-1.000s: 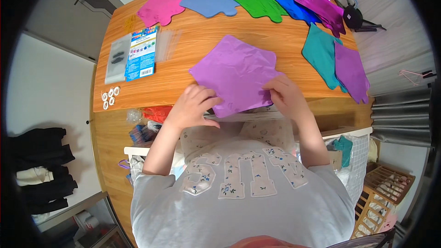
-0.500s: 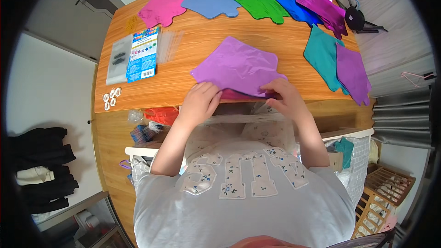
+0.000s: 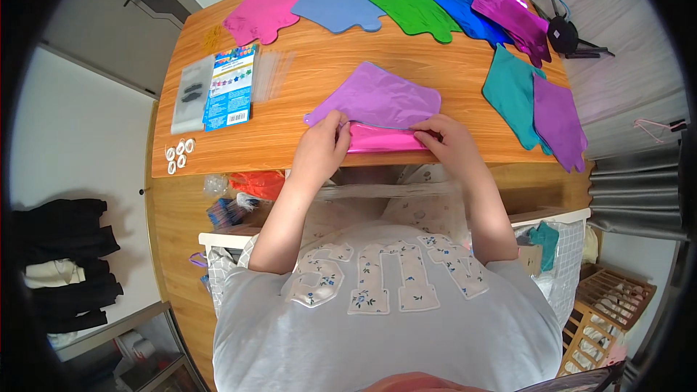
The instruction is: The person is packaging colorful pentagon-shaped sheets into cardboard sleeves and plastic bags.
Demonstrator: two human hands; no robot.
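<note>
A flat purple foil piece (image 3: 385, 94) lies near the table's front edge. Its near edge is doubled over, and a shiny pink strip (image 3: 385, 139) shows along the front. My left hand (image 3: 321, 147) pinches the left end of that fold with thumb and fingers. At the right end, my right hand (image 3: 446, 143) grips the fold the same way. The fingertips partly cover both ends of the folded edge.
Other flat foil pieces, such as a pink one (image 3: 263, 13), a green one (image 3: 414, 6) and a teal one (image 3: 514, 94), line the far and right edges. A blue printed package (image 3: 229, 94) and white ribbon rolls (image 3: 181, 154) sit at left. A black router (image 3: 564, 33) stands far right.
The near edge of the purple foil has been folded away from me, so a wider pink strip now shows. Both hands moved slightly forward with it.
</note>
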